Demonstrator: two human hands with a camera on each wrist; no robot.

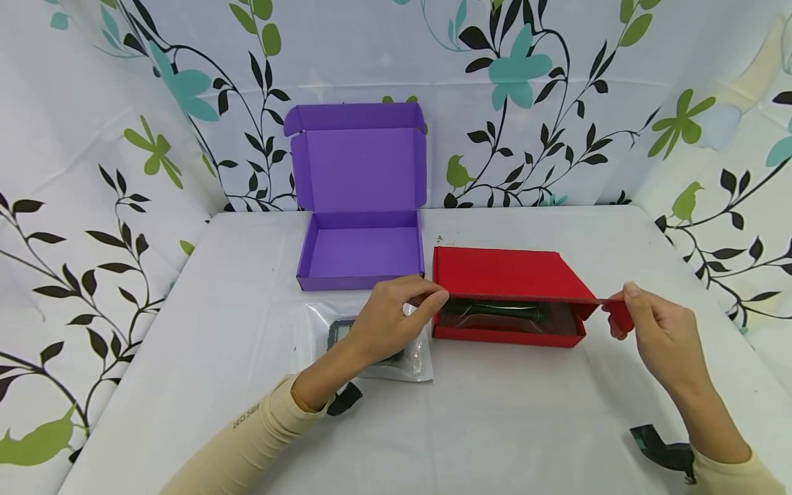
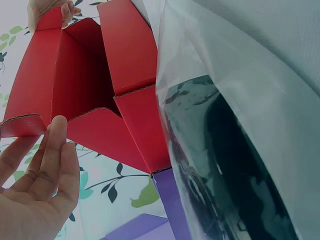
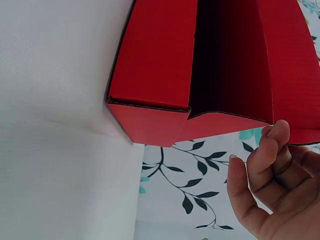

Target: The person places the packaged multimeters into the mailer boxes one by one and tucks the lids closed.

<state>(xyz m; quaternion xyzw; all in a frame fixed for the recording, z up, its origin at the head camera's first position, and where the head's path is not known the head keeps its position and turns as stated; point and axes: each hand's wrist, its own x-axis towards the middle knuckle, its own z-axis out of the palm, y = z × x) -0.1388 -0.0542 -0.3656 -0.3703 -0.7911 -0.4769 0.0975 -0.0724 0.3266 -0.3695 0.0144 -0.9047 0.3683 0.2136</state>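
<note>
A red cardboard box [image 1: 501,271] stands on the table with its lid partly lowered, leaving a gap along the front. Through the gap shows a dark green item [image 1: 501,311] in clear plastic; its kind is unclear. My left hand [image 1: 396,316] holds the lid's left front corner between thumb and fingers. At the right corner my right hand [image 1: 662,337] pinches a small red side tab [image 1: 621,315] of the lid. Both wrist views show the lid's front flap [image 2: 32,80] raised above the box's front wall [image 3: 155,55]. Beneath my left forearm lies a clear plastic bag [image 1: 417,361] with a dark item inside.
Behind the bag, a purple box [image 1: 365,251] stands with its lid upright, its left side near the red box. A white cloth covers the table [image 1: 495,426]. Leaf-patterned curtains [image 1: 383,62] hang at the back and sides.
</note>
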